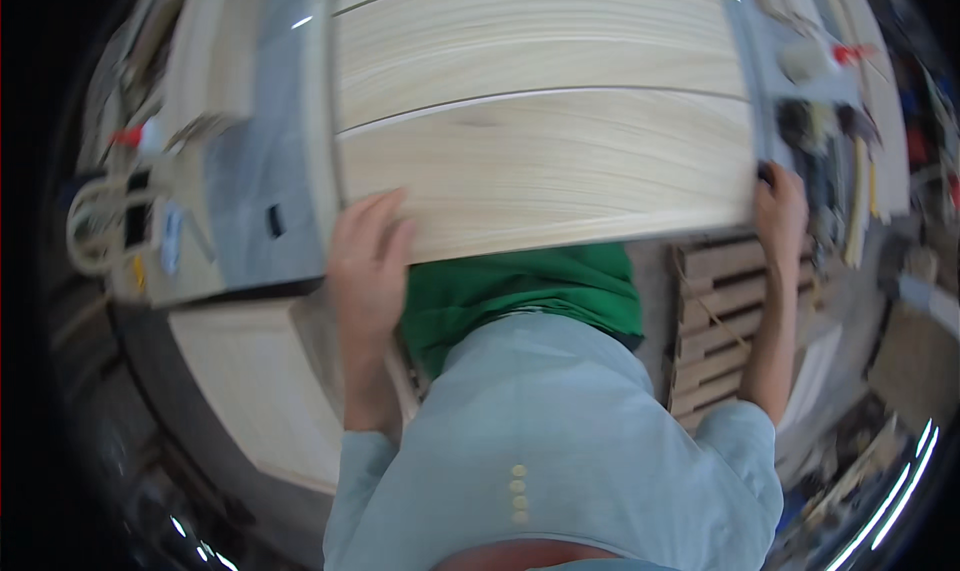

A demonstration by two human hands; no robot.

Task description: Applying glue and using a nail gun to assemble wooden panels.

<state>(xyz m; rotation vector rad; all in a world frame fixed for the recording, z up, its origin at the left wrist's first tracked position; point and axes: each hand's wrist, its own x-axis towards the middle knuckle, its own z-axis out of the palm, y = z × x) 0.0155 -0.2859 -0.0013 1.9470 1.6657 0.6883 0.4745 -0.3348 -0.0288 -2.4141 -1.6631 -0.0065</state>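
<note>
A large pale wooden piece (540, 171) with several wide boards and dark seams between them lies on the bench in front of me. My left hand (368, 256) rests on its near left corner, fingers laid over the edge, slightly apart and blurred. At the near right corner, my right hand (782, 206) is closed, with its thumb side against the panel's edge. Something small and dark (766, 174) shows at those fingertips, too little of it to name.
A grey bench top (265, 171) carries a small black piece (275, 221). White bottles with red tips stand left (150, 136) and right (805, 61). A slatted wooden pallet (705, 321) lies on the floor at right; a pale wooden box-like piece (255, 381) stands below the bench at left.
</note>
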